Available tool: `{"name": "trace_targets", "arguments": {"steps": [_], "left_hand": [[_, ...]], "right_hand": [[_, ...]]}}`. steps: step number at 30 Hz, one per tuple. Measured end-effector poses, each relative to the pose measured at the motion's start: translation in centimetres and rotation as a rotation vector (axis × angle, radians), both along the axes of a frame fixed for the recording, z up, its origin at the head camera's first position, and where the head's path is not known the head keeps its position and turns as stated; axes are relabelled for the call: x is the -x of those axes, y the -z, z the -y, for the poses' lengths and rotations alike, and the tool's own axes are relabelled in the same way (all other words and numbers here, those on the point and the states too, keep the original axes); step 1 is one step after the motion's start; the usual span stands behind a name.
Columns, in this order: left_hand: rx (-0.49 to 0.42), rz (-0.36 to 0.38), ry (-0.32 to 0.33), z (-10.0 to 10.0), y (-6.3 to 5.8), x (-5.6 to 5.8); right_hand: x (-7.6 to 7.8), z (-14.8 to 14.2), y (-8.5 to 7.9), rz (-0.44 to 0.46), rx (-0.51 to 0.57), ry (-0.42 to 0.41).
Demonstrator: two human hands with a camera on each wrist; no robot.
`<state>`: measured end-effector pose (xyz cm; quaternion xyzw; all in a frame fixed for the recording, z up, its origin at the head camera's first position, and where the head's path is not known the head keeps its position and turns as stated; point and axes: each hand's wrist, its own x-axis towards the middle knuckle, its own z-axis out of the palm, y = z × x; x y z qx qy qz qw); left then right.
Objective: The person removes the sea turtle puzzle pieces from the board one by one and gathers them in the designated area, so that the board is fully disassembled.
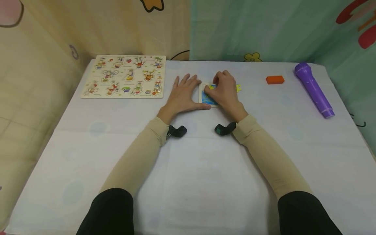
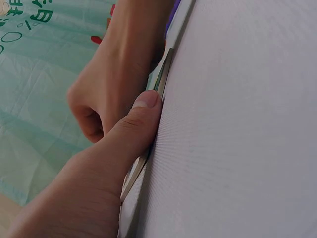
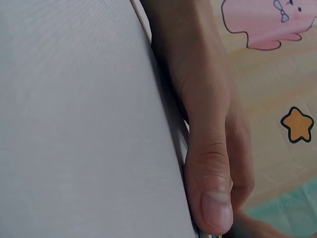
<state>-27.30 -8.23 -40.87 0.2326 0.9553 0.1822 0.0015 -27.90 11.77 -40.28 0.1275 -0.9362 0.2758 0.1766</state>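
A small jigsaw puzzle (image 1: 205,99) with a blue picture and a pale frame lies between the hands. My left hand (image 1: 185,94) lies with fingers spread at its left, its thumb along the near edge. In the left wrist view, that thumb (image 2: 143,106) touches the frame's side. Bent over the puzzle is my right hand (image 1: 225,89), fingers curled and thumb reaching down to the picture's upper left. Its fingertips are hidden, so whether it pinches a piece is unclear. A yellow puzzle piece (image 1: 238,88) shows just right of this hand.
A large pale puzzle board (image 1: 124,78) with cartoon animal figures lies at the back left. An orange block (image 1: 275,80) and a purple flashlight (image 1: 314,89) lie at the right. Printed curtains (image 1: 264,31) hang behind the white-covered table (image 1: 194,182).
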Motion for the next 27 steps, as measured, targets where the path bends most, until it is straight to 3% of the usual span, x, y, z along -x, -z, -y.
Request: {"name": "trace_targets", "arguments": {"steps": [7, 15, 21, 27], "left_hand": [[0.004, -0.002, -0.01, 0.0, 0.1, -0.1], [0.001, 0.007, 0.002, -0.2, 0.0, 0.0], [0.012, 0.012, 0.002, -0.2, -0.1, -0.1], [0.018, 0.018, 0.001, -0.2, -0.2, -0.2]], "right_hand": [[0.2, -0.2, 0.4, -0.067, -0.025, -0.016], [0.2, -1.9, -0.2, 0.054, 0.064, -0.16], [-0.4, -3.5, -0.4, 0.116, 0.071, -0.288], [-1.0, -4.2, -0.9, 0.179, 0.041, -0.317]]}}
